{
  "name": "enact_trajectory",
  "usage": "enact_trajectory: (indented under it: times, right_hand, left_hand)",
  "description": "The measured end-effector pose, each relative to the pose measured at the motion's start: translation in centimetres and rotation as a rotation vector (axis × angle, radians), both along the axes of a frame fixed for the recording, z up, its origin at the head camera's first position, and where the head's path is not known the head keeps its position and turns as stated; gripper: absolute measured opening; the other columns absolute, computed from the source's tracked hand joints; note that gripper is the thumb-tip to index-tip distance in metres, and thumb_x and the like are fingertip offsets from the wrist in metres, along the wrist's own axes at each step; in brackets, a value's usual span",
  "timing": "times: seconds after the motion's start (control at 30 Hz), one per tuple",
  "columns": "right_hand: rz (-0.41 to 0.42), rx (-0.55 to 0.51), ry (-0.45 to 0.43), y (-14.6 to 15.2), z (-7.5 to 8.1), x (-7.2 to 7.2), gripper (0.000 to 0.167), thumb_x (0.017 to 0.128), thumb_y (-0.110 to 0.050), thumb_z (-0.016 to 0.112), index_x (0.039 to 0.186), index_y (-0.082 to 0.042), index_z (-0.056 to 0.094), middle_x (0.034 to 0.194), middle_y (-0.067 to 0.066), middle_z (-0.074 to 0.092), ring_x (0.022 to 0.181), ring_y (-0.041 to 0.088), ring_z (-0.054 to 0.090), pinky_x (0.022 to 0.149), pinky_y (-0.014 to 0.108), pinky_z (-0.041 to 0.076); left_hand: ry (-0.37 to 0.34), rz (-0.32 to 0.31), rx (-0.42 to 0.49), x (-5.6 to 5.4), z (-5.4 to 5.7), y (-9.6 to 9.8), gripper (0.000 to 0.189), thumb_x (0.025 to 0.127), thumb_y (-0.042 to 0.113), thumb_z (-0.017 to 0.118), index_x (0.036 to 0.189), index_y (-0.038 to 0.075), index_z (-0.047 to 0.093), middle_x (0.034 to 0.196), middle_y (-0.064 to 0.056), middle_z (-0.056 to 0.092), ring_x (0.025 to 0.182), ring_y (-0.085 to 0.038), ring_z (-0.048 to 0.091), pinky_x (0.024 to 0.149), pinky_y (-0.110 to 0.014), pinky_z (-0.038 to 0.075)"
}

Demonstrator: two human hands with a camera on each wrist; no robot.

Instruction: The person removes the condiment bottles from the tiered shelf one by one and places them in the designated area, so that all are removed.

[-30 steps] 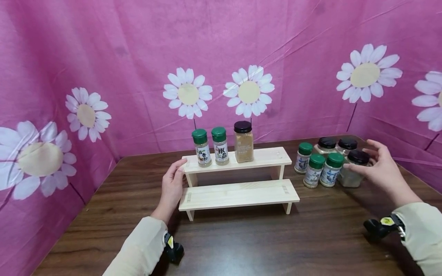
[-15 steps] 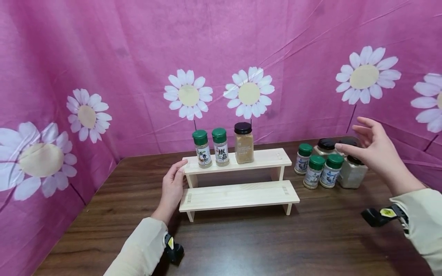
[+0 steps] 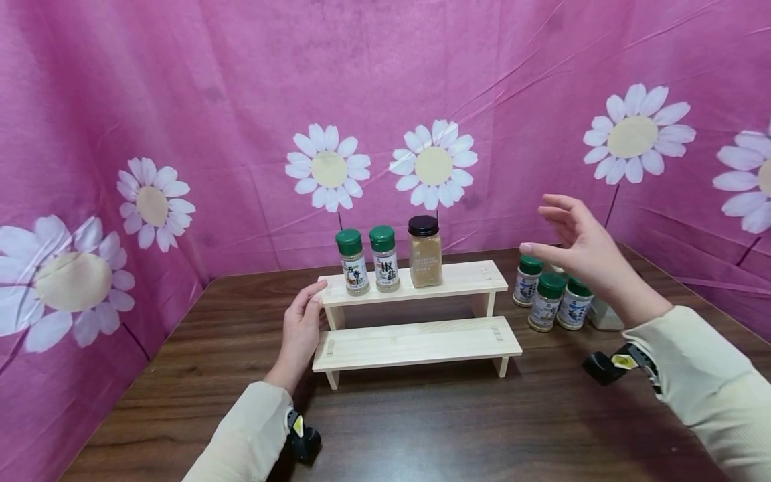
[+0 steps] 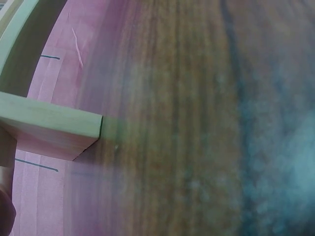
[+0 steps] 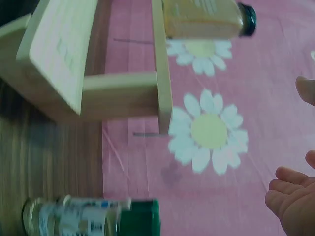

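Observation:
A two-tier pale wooden shelf (image 3: 415, 339) stands on the table. My left hand (image 3: 301, 327) grips the left end of its upper board, fingers over the edge and thumb at the front. On that board stand two green-capped spice jars (image 3: 386, 266) and a larger black-capped jar (image 3: 425, 260) of tan powder. My right hand (image 3: 593, 258), holding nothing, is raised over a jar group at the right, thumb and fingers spread apart. Three green-capped jars (image 3: 545, 309) show there; the hand mostly hides the larger jars (image 3: 604, 316) behind. In the right wrist view, the fingers (image 5: 290, 189) are apart from everything.
The dark wood table (image 3: 421, 428) runs up to a pink cloth backdrop (image 3: 241, 100) printed with daisies. The shelf's lower board (image 3: 415, 341) juts out in front of the upper one. A black wrist camera (image 3: 605, 368) hangs below the right sleeve.
My right hand has lifted from beside the black-capped jars at the right and moved left, over the green-capped ones, with nothing in it. The left hand and the shelf have stayed still.

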State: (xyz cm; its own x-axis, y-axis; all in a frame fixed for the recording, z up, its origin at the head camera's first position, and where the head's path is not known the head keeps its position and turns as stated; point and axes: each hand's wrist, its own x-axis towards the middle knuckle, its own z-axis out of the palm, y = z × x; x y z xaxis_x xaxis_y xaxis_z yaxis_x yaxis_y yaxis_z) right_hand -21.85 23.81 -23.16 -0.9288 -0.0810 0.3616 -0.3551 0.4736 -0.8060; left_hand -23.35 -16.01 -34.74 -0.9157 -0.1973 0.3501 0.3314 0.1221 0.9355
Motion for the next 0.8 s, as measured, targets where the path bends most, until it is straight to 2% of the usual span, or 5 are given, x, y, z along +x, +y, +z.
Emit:
enact_trajectory:
  times: [0.2,0.5,0.8]
  right_hand:
    - [0.045,0.048,0.002,-2.7,0.1,-0.2,0.084,0.079,-0.021,0.073,0.144,-0.013,0.022,0.145,0.018,0.031,0.137,0.032,0.023,0.108,0.052,0.022]
    - [0.142,0.013,0.041,-5.7,-0.3,-0.8,0.082,0.079,-0.019,0.073,0.144,-0.011,0.024,0.145,0.02,0.032,0.136,0.034,0.024,0.11,0.048,0.021]
    - [0.139,0.028,0.055,-8.9,-1.2,-1.9,0.077,0.077,-0.021,0.075,0.14,-0.009,0.031,0.141,0.018,0.039,0.133,0.032,0.032,0.11,0.043,0.025]
  left_hand:
    - [0.005,0.0,-0.003,0.0,0.0,0.1,0.033,0.094,0.003,0.038,0.12,0.003,0.058,0.098,-0.018,0.061,0.079,-0.016,0.061,0.066,-0.024,0.051]
    - [0.01,0.001,-0.013,0.0,-0.1,0.0,0.033,0.094,0.004,0.039,0.12,0.003,0.059,0.099,-0.019,0.061,0.076,-0.011,0.06,0.066,-0.025,0.052]
    - [0.009,0.009,0.0,0.0,0.0,0.0,0.033,0.093,0.003,0.039,0.119,0.003,0.059,0.095,-0.015,0.061,0.072,-0.006,0.058,0.066,-0.026,0.051]
